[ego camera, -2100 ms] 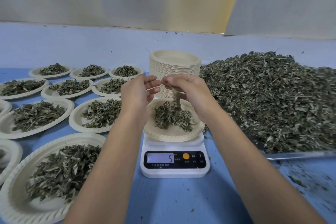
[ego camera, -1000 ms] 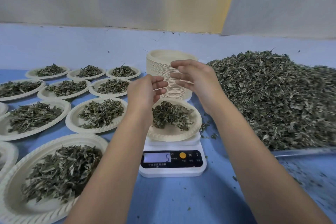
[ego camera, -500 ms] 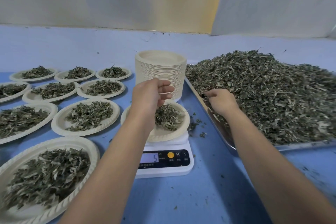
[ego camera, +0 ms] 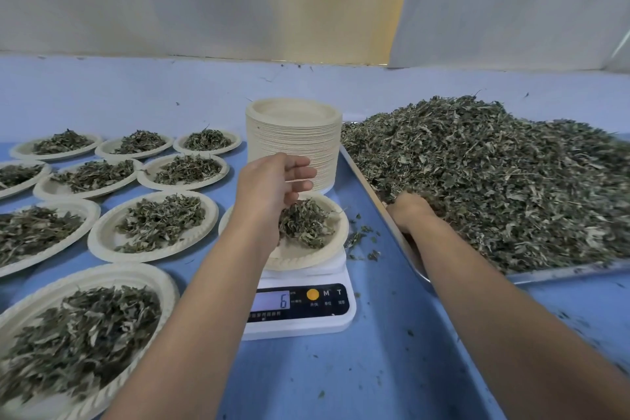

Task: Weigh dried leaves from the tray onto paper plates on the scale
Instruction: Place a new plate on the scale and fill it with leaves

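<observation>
A white digital scale [ego camera: 300, 312] stands in the middle of the blue table and its display reads 6. On it sits a paper plate [ego camera: 300, 261] with a small heap of dried leaves [ego camera: 306, 223]. My left hand [ego camera: 272, 184] hovers just above the plate's left side, fingers loosely bent, holding nothing I can see. My right hand [ego camera: 409, 211] is pushed into the near left edge of the big leaf pile [ego camera: 494, 181] on the metal tray [ego camera: 562, 271]. Its fingers are buried in the leaves.
A tall stack of empty paper plates [ego camera: 295, 140] stands right behind the scale, against the tray's corner. Several filled plates [ego camera: 153, 225] cover the table to the left. Loose leaf bits [ego camera: 361, 242] lie between scale and tray.
My right hand went from above the scale plate over to the tray and dug into the pile. The display rose from 5 to 6. My left hand stayed above the plate.
</observation>
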### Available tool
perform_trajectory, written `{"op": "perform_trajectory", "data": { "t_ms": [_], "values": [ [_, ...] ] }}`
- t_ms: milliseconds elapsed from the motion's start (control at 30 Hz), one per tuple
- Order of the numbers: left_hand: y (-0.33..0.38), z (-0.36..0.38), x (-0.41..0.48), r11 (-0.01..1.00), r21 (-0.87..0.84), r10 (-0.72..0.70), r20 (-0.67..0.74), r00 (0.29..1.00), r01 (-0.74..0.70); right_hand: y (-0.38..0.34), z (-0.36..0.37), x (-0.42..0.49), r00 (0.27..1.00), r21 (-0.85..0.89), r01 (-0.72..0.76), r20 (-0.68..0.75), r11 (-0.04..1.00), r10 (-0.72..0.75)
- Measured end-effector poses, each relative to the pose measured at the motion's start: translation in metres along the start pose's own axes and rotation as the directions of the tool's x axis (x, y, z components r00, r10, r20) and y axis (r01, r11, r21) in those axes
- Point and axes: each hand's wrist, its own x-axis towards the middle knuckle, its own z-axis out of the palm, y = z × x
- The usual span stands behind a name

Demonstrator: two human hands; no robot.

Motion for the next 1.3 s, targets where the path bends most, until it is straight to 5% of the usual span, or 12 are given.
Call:
{"op": "perform_trajectory", "data": {
  "t_ms": [100, 300, 467, 667, 833, 1133, 1300],
  "values": [
    [-0.001, 0.0, 0.001, 1.0, 0.006, -0.001, -0.003, 1.0, 0.001, 0.0, 0.0, -0.006, 0.998, 0.007, 0.05, -0.041, 0.999, -0.05],
    [-0.004, 0.004, 0.001, 1.0, 0.013, -0.014, 0.021, 1.0, 0.013, 0.003, -0.003, -0.009, 0.889, -0.09, 0.065, -0.446, 0.994, -0.098],
    [-0.005, 0.003, 0.002, 1.0, 0.017, -0.012, 0.02, 1.0, 0.011, 0.009, 0.005, -0.003, 0.988, -0.048, 0.006, -0.152, 0.999, -0.014],
    [-0.004, 0.003, 0.003, 1.0, 0.011, -0.013, 0.015, 1.0, 0.013, 0.005, 0.004, 0.002, 0.957, -0.002, 0.242, -0.166, 0.97, -0.239],
    [-0.005, 0.001, 0.003, 1.0, 0.021, -0.012, 0.012, 1.0, 0.011, 0.006, 0.002, 0.002, 0.943, -0.173, 0.332, 0.051, 0.927, -0.328],
    [-0.005, 0.0, 0.002, 1.0, 0.026, -0.011, 0.004, 1.0, 0.011, -0.003, -0.008, -0.014, 0.948, -0.124, 0.219, -0.208, 0.968, -0.241],
    [-0.002, -0.003, 0.003, 1.0, 0.023, -0.019, -0.013, 1.0, 0.019, 0.001, -0.009, -0.009, 0.932, 0.134, 0.184, -0.339, 0.974, -0.13]
  ]
}}
